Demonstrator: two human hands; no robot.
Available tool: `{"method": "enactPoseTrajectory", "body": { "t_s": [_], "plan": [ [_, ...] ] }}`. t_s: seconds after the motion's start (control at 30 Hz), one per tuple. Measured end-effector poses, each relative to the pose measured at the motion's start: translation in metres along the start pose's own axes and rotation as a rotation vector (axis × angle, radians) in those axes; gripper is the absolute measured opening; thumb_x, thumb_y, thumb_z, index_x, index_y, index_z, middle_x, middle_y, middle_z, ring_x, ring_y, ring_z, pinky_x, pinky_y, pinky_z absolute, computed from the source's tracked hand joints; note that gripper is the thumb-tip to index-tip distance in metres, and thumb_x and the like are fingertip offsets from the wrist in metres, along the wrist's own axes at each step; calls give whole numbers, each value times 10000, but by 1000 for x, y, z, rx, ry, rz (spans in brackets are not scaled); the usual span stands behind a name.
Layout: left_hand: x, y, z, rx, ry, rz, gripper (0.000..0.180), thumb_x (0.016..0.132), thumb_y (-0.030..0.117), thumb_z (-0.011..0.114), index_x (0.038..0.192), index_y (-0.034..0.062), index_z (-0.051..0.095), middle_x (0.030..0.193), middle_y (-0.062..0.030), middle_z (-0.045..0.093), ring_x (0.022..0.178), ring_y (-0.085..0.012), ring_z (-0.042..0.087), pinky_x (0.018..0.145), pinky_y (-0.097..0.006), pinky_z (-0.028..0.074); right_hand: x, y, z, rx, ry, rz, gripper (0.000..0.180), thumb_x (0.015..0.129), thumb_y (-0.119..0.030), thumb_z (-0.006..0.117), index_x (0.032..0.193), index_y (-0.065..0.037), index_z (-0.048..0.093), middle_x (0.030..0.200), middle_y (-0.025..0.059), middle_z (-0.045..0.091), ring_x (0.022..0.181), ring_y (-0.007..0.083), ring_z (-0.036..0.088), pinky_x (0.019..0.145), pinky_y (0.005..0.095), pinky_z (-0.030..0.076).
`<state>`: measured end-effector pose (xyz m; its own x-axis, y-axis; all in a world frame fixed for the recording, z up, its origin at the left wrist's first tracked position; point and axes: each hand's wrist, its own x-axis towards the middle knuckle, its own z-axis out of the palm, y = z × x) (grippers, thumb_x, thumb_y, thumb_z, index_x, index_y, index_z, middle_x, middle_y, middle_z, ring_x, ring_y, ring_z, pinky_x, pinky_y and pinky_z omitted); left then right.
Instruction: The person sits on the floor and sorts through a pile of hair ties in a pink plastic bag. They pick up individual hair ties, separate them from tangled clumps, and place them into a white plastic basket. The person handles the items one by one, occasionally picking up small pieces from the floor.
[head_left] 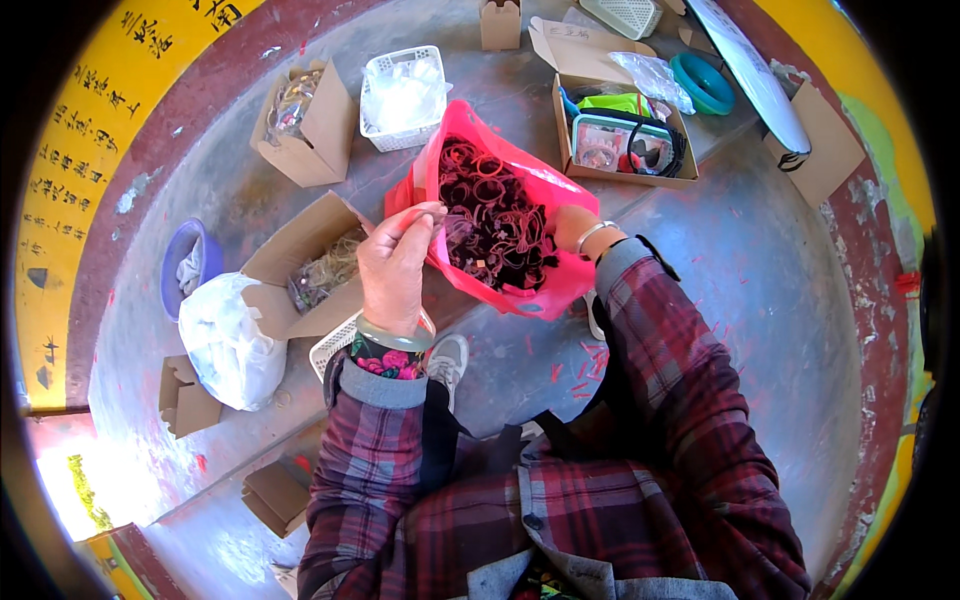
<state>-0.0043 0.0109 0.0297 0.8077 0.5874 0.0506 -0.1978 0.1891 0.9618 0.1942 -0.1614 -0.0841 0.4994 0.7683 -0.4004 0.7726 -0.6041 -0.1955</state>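
left hand (pixel 395 265) pinches the rim of the pink plastic bag (pixel 545 185), fingers closed on it. right hand (pixel 572 228) is sunk inside the far rim (finger state hidden). dark hair ties (pixel 495 225) fill the bag, above the concrete floor (pixel 760 280).

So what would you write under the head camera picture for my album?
Left hand pinches the rim of a pink plastic bag full of dark hair ties; right hand is inside it.

Bright daylight, sharp, fisheye-bent edges
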Motion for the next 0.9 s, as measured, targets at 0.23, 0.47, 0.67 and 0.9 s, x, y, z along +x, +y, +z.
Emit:
{"method": "enactPoseTrajectory", "body": {
  "t_s": [0.23, 0.47, 0.67, 0.9],
  "plan": [
    [6, -13, 2, 83, -22, 42, 178, 865, 45, 515, 968, -43, 630, 921, -105, 647, 850, -153, 610, 805, -274, 475, 36, 11, 69, 92, 194, 283, 250, 818, -163, 503, 998, -55, 639, 1011, 190, 618, 952, 327, 598, 810, 404, 478],
    [9, -17, 1, 91, -20, 13, 173, 860, 52, 533, 970, -40, 630, 915, -96, 650, 840, -137, 608, 784, -258, 476, 44, 20, 77, 39, 207, 263, 227, 783, -182, 569, 951, -61, 661, 988, 180, 627, 919, 324, 607, 783, 381, 484],
    [7, -17, -4, 118, -28, 29, 182, 873, 73, 528, 977, -38, 628, 924, -100, 648, 846, -147, 611, 794, -273, 480, 32, 10, 33, 243, -6, 365, 288, 722, -248, 643, 939, -61, 670, 963, 177, 629, 902, 318, 610, 798, 379, 475],
    [7, -16, 1, 84, -47, 26, 179, 867, 64, 533, 979, -38, 629, 920, -97, 649, 839, -141, 609, 792, -269, 482, 16, 20, 1, 483, 87, 267, 281, 693, -224, 654, 920, -59, 670, 933, 164, 640, 892, 328, 603, 788, 384, 476]
  ]
}}
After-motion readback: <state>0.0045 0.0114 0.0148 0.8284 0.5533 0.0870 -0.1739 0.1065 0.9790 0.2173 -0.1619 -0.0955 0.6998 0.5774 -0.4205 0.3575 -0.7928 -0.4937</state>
